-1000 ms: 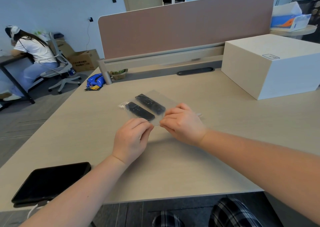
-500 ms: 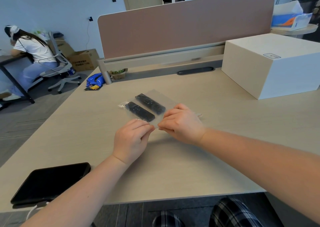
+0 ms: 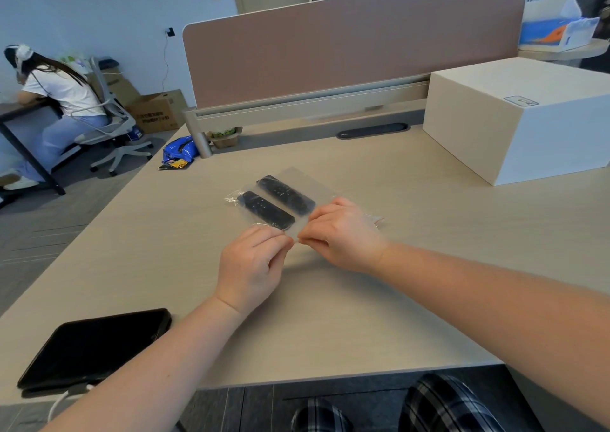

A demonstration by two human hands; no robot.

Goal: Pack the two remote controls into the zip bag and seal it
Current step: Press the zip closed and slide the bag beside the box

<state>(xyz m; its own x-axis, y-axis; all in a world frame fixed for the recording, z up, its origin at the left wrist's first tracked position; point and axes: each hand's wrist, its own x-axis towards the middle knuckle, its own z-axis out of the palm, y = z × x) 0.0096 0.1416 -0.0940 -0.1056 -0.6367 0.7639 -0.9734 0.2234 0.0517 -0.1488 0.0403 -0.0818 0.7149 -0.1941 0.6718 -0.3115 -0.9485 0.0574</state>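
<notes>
Left hand and right hand meeting fingertip to fingertip at the near edge of the zip bag, both pinched closed on the clear plastic. Bag lying flat on the pale wood-grain bench, roughly mid-surface, with the two remote controls already inside, side by side and angled: nearer remote just beyond the left fingers, farther remote beside it. A bit of the bag's strip with a red trace poking out past the right hand. Down at the near left corner, a dark tablet flat on the bench, white cable trailing off its edge. Far right, a big white box sitting on the surface. Along the back, a dusty-pink divider panel on a grey rail, a dark oval cable slot below it, a blue snack packet and a small brown carton by the left post. Beyond, pale blue wall, grey floor, cardboard boxes, and a seated person in a white top on an office chair at another desk. Plaid trousers visible under the bench edge.
</notes>
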